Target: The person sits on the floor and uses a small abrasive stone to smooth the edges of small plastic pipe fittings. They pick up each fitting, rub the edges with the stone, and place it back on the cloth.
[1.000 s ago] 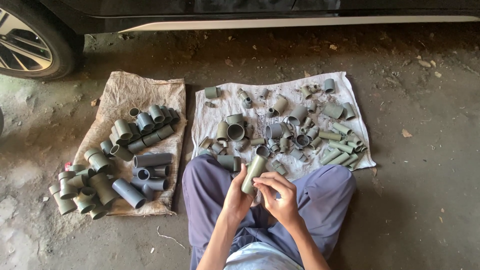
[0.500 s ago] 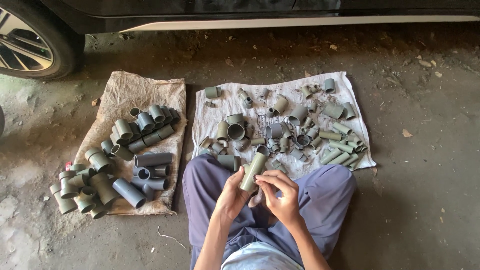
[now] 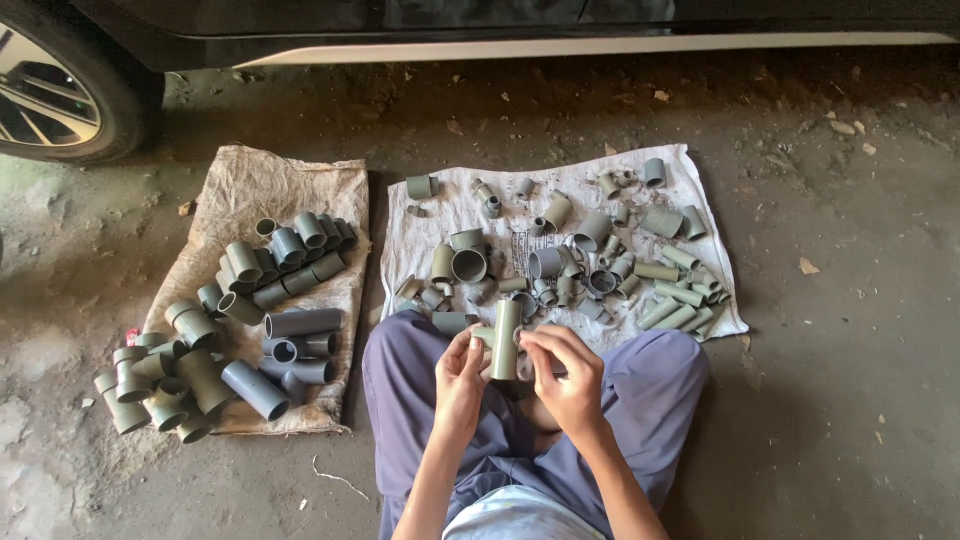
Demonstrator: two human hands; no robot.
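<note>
In the head view, you are gripping a grey pipe fitting (image 3: 505, 340) upright over your lap, your left hand (image 3: 461, 375) curling around its near end and your right hand (image 3: 563, 372) pinching its side, just near of the white cloth (image 3: 440, 215) of fittings.

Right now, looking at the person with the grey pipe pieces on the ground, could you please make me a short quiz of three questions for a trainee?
1. True or false: both hands hold the pipe fitting.
2. Which cloth carries the bigger pipe pieces: A, the brown sack, or B, the white cloth?
3. Fill in: at the top left stands a car ____.

Key
1. True: the left hand and the right hand grip it upright, over the lap.
2. A.
3. Wheel.
</note>
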